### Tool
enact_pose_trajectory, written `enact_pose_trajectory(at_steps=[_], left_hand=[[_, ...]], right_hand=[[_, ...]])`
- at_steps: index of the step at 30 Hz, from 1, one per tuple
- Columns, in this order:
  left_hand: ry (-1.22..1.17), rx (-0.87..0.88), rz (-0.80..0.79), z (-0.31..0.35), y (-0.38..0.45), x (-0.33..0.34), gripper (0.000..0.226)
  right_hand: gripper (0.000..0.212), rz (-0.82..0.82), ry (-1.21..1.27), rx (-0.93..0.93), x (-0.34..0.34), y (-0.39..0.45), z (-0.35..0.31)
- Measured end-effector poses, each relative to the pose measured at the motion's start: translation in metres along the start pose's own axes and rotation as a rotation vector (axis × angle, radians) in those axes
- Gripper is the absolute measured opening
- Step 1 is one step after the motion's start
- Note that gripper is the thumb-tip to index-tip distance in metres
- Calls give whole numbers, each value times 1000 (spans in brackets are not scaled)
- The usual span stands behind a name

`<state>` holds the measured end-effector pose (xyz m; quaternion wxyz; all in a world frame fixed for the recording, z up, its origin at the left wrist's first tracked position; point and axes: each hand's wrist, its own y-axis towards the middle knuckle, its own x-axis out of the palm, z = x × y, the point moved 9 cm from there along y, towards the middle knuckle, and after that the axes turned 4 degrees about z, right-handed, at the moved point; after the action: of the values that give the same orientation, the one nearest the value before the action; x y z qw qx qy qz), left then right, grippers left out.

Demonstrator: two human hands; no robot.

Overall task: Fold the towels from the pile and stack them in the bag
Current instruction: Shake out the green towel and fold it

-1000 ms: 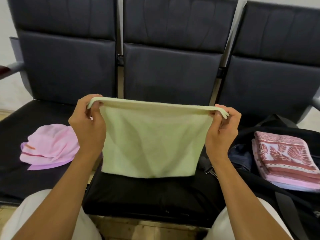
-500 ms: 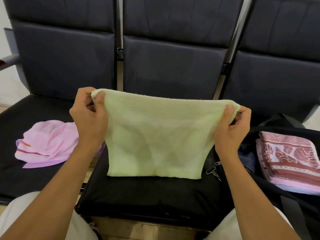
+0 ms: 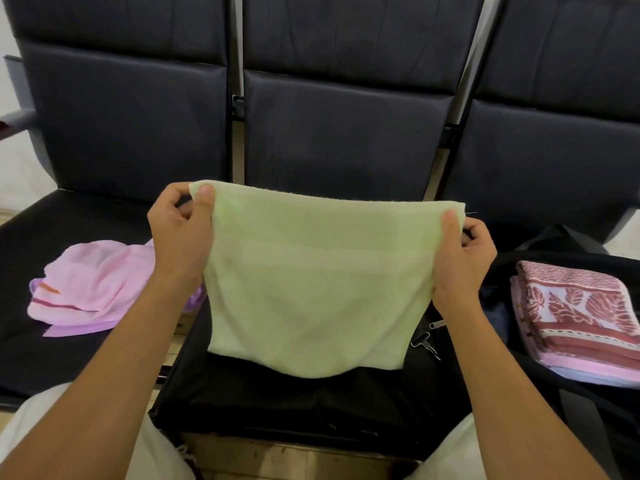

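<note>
Both hands are up in the middle of the frame, each one pinching a top corner of the pale green towel [image 3: 311, 282]. Left hand [image 3: 180, 233] has its thumb pressed on the front of the cloth at the upper left corner with the fingers curled in behind. Right hand [image 3: 462, 254] does the same at the upper right corner, thumb on front, fingers tucked behind the edge. So neither is open, both are closed on that towel.

Going left to right: at the left of the frame a loose heap of pink towels [image 3: 90, 285] sits on the black bench [image 3: 52, 358] seat, partly hidden behind the left forearm. Then in the center the green towel hangs down flat between the hands, top edge pulled fairly straight, bottom edge sagging a bit over the middle seat. Just past its lower right corner there's a small metal zipper pull [image 3: 425, 341]. At the far right of the frame the black bag [image 3: 554, 240] lies open on the bench, and inside it is a folded stack [image 3: 575, 317] with a red leaf-pattern towel on top and pink and light blue layers showing under it.
</note>
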<state>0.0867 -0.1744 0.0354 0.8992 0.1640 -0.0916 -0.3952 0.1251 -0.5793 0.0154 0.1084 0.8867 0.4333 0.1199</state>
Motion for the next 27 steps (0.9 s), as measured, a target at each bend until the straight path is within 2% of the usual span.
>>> enact_pose_trajectory(at_steps=[6, 12, 18, 27], left_hand=[[33, -29, 17, -4, -5, 5, 12], [-25, -200, 59, -23, -9, 7, 17], [-98, -306, -2, -35, -16, 22, 26], [-106, -290, -157, -27, -35, 54, 8]], right_hand=[[27, -40, 35, 77, 11, -3, 11], [27, -37, 100, 190, 18, -5, 24], [29, -129, 136, 191, 33, -14, 22], [21, -303, 193, 213, 59, -30, 27]])
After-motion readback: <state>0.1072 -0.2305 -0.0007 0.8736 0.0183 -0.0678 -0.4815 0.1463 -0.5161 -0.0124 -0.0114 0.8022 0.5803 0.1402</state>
